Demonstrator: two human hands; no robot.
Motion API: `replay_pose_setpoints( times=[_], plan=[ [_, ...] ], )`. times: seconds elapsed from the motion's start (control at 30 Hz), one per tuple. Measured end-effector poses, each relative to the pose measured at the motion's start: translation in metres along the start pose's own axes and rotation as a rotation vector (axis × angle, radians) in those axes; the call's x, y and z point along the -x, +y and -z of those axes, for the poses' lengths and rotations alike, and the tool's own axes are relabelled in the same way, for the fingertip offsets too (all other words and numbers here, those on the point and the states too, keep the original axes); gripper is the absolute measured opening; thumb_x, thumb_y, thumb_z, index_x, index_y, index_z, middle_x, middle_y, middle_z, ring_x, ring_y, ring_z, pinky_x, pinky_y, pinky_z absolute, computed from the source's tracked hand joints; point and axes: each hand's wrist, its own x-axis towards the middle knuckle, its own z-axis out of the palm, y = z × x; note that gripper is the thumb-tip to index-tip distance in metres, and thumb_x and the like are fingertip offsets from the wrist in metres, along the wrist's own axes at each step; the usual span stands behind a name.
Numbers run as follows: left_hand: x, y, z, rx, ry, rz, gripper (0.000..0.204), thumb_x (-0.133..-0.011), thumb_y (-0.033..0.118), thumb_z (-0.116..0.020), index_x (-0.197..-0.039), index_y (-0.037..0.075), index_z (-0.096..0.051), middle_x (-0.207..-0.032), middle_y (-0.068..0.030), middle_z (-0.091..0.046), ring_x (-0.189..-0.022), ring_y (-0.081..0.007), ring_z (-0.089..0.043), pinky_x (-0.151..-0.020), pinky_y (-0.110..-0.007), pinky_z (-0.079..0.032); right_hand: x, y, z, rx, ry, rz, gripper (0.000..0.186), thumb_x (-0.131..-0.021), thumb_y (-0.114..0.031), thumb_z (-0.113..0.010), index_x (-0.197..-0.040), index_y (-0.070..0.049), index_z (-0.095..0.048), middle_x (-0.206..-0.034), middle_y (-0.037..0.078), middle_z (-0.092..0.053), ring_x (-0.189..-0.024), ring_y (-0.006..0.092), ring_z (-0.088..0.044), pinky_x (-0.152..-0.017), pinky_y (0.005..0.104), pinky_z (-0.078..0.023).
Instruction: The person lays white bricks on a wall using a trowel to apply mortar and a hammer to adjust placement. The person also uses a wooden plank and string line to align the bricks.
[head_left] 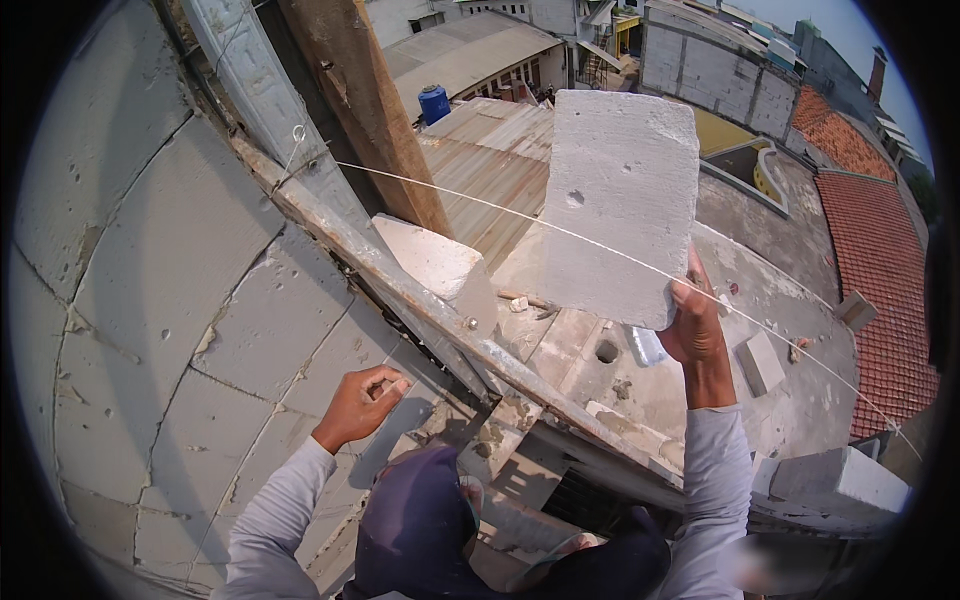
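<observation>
The right hand (pixel 692 325) is gripping a pale block (pixel 620 205) from below; the left hand (pixel 360 400), fingers curled together, is resting on the block wall (pixel 170 300). A blue tank (pixel 434 103) is standing far off, contents unseen.

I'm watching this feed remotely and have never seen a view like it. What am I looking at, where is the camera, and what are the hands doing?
There is no machine here, only a person's two bare hands. The single picture comes from a wide fisheye camera worn on the person's head, looking down, so straight edges curve near the rim. The right hand grips the lower corner of a large pale grey block and holds it up in the air. The left hand is closed and rests against a wall of similar blocks, at the picture's left. A thin taut string crosses the view in front of the held block. A wooden post rises beside the wall. Far below lie a concrete roof slab, loose blocks and neighbouring tiled and metal roofs.
</observation>
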Motion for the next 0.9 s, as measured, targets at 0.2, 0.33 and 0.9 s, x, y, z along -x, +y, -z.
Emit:
replay_pose_setpoints(
  times=[0.2,0.33,0.9],
  plan=[
    [0.031,0.051,-0.019,-0.073,-0.099,0.147,0.022,-0.103,0.025,-0.068,-0.104,0.004,-0.075,-0.076,0.0005,-0.065,-0.068,-0.0055,-0.054,-0.063,-0.026,-0.045,-0.043,0.025,-0.07,-0.383,-0.031,-0.16,0.114,-0.079,-0.048,-0.084,-0.163,-0.001,-0.024,-0.155,0.018,-0.045,-0.143,0.0309,-0.047,-0.117,0.044,-0.043],
    [0.066,0.077,-0.027,-0.167,-0.045,0.077,0.022,-0.098,0.028,-0.072,-0.106,0.008,-0.076,-0.087,-0.0073,-0.073,-0.075,-0.017,-0.068,-0.067,-0.033,-0.053,-0.06,0.02,-0.092,-0.116,-0.057,-0.096,0.109,-0.08,-0.039,-0.082,-0.161,0.005,-0.025,-0.155,0.018,-0.043,-0.143,0.0277,-0.045,-0.12,0.0387,-0.034],
    [0.105,0.112,-0.03,-0.404,-0.274,0.324,0.034,-0.096,0.042,-0.065,-0.108,0.011,-0.073,-0.105,-0.0146,-0.075,-0.093,-0.0383,-0.073,-0.081,-0.053,-0.056,-0.059,0.027,-0.131,0.406,-0.157,-0.172,0.111,-0.063,-0.026,-0.091,-0.154,0.004,-0.034,-0.146,0.022,-0.048,-0.136,0.0329,-0.05,-0.115,0.0424,-0.041]
  ],
)
